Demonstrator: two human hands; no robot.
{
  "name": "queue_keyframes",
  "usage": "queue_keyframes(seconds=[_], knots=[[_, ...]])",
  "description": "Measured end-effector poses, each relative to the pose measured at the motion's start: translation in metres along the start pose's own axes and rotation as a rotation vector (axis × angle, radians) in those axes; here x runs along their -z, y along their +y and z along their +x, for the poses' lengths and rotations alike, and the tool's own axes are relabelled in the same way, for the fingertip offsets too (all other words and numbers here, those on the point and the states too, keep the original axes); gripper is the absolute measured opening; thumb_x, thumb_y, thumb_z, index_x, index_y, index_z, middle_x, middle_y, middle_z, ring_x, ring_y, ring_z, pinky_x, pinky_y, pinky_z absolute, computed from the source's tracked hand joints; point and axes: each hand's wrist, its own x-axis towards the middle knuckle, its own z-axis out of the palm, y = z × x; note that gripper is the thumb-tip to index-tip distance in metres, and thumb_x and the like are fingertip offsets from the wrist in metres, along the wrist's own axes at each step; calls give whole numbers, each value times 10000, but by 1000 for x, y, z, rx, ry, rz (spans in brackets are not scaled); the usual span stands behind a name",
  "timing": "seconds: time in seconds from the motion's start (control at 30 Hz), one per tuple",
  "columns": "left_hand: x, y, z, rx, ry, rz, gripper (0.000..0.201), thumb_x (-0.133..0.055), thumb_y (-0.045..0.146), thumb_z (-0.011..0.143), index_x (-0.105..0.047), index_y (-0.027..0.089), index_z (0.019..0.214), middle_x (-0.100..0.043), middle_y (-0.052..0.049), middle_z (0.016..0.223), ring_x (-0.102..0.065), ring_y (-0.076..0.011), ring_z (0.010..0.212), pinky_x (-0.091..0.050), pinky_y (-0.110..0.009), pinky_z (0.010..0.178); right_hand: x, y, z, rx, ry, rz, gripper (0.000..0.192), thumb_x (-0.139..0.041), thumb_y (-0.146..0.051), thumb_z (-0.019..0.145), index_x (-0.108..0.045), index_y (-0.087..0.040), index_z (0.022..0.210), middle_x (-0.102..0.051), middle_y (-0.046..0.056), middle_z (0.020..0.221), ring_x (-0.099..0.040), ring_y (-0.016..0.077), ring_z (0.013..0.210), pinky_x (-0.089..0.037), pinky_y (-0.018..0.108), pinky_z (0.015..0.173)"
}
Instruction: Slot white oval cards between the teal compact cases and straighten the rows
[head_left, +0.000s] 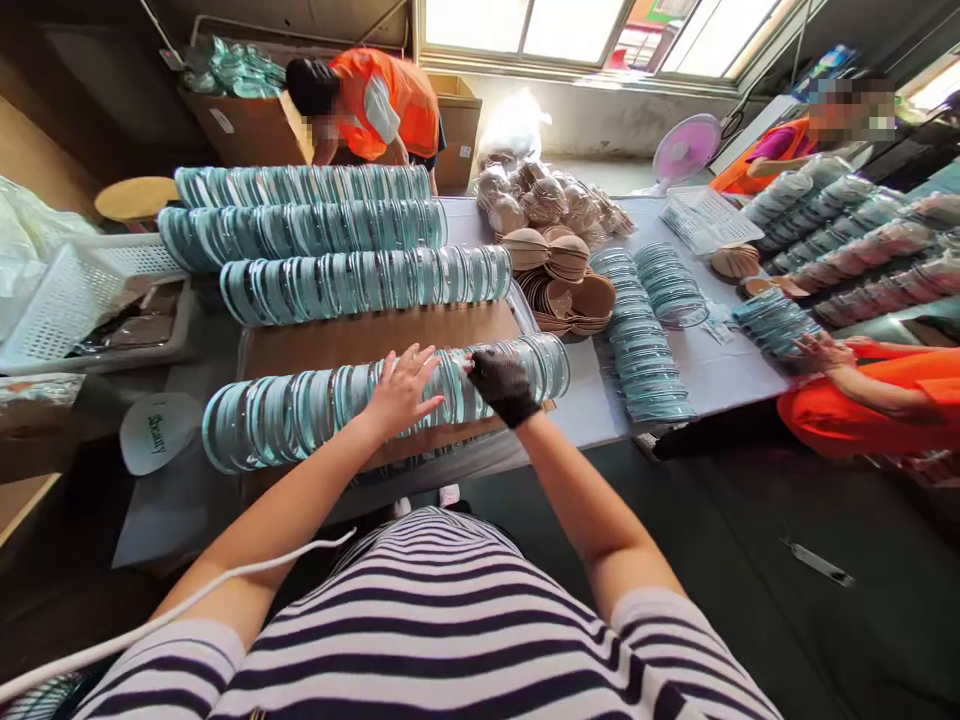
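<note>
A long row of clear round teal-rimmed cases (300, 410) lies on its side along the near edge of a brown cardboard sheet (375, 335). My left hand (403, 388), bare with fingers spread, rests on top of the row near its middle. My right hand (501, 382), in a black glove, presses on the row just right of the left hand, fingers curled over the cases. Three more rows of the same cases (360, 280) lie farther back on the cardboard.
Tan round pads (570, 285) and bagged ones (540, 195) sit mid-table, with fanned case stacks (645, 340) beside them. A person in orange (375, 100) bends over boxes at the back; another person's hand (821, 350) works at right. White baskets (75, 295) stand at left, a pink fan (686, 148) at back.
</note>
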Motion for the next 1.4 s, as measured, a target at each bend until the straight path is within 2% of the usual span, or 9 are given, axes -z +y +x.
queue_keyframes(seconds=[0.13, 0.3, 0.5, 0.7, 0.87, 0.97, 1.13, 1.3, 1.4], knots=[[-13, 10, 20, -18, -43, -4, 721, -518, 547, 887, -344, 246, 1518, -394, -92, 1548, -321, -300, 1446, -211, -549, 1186, 42, 3, 74, 119, -287, -109, 322, -544, -301, 905, -697, -124, 1126, -700, 164, 1119, -653, 217, 989, -457, 274, 809], [-18, 9, 21, -17, -56, 9, 742, -468, 598, 893, -355, 204, 1512, -401, -105, 1542, -338, -285, 1435, -218, -531, 1185, 46, -21, 108, 232, -429, -142, 308, -671, -169, 814, -705, -55, 1098, -700, 188, 1112, -651, 234, 996, -449, 299, 849], [-19, 10, 20, 12, -21, -23, 748, -491, 616, 876, -368, 212, 1494, -421, -94, 1531, -368, -263, 1416, -194, -519, 1192, 35, -5, 45, 244, -191, -44, 290, -479, -238, 949, -705, -125, 1093, -707, 182, 1073, -648, 263, 1019, -440, 333, 846], [-16, 12, 21, 21, -33, -42, 750, -553, 608, 848, -394, 225, 1473, -438, -94, 1520, -384, -277, 1405, -209, -515, 1188, -55, 4, -52, 59, -197, 108, 340, -410, -336, 972, -695, -214, 1112, -719, 114, 1085, -668, 228, 969, -462, 295, 789], [-6, 14, 20, 36, -70, -26, 697, -535, 556, 882, -393, 214, 1473, -426, -89, 1528, -370, -280, 1415, -230, -529, 1182, -102, 6, -76, -51, -210, 166, 391, -357, -334, 1011, -667, -195, 1202, -687, 120, 1193, -645, 236, 1063, -456, 285, 822], [-2, 19, 27, 32, -105, -31, 664, -518, 535, 902, -408, 202, 1466, -396, -92, 1546, -311, -294, 1447, -221, -561, 1180, -79, 26, -71, -32, -118, 176, 378, -388, -380, 1001, -694, -197, 1126, -710, 108, 1124, -653, 228, 1024, -450, 275, 829], [-11, 41, 49, -70, -91, -32, 750, -535, 548, 888, -334, 180, 1509, -320, -98, 1585, -236, -305, 1479, -194, -586, 1183, 5, 64, -10, -119, 102, 40, 407, -356, -380, 996, -680, -187, 1148, -701, 128, 1116, -659, 233, 1011, -470, 298, 814], [-27, 52, 59, -77, -101, -14, 802, -557, 563, 859, -311, 190, 1525, -365, -101, 1562, -333, -289, 1435, -190, -554, 1194, 51, 45, 80, 103, -427, -162, 333, -594, -264, 866, -697, -116, 1146, -699, 168, 1133, -663, 265, 1040, -502, 324, 844], [-30, 49, 58, -84, -91, 5, 813, -548, 579, 853, -314, 187, 1525, -372, -106, 1558, -346, -297, 1426, -198, -548, 1192, 57, 30, 98, 199, -520, -250, 341, -623, -215, 848, -688, -89, 1158, -689, 187, 1155, -654, 282, 1063, -510, 365, 863]])
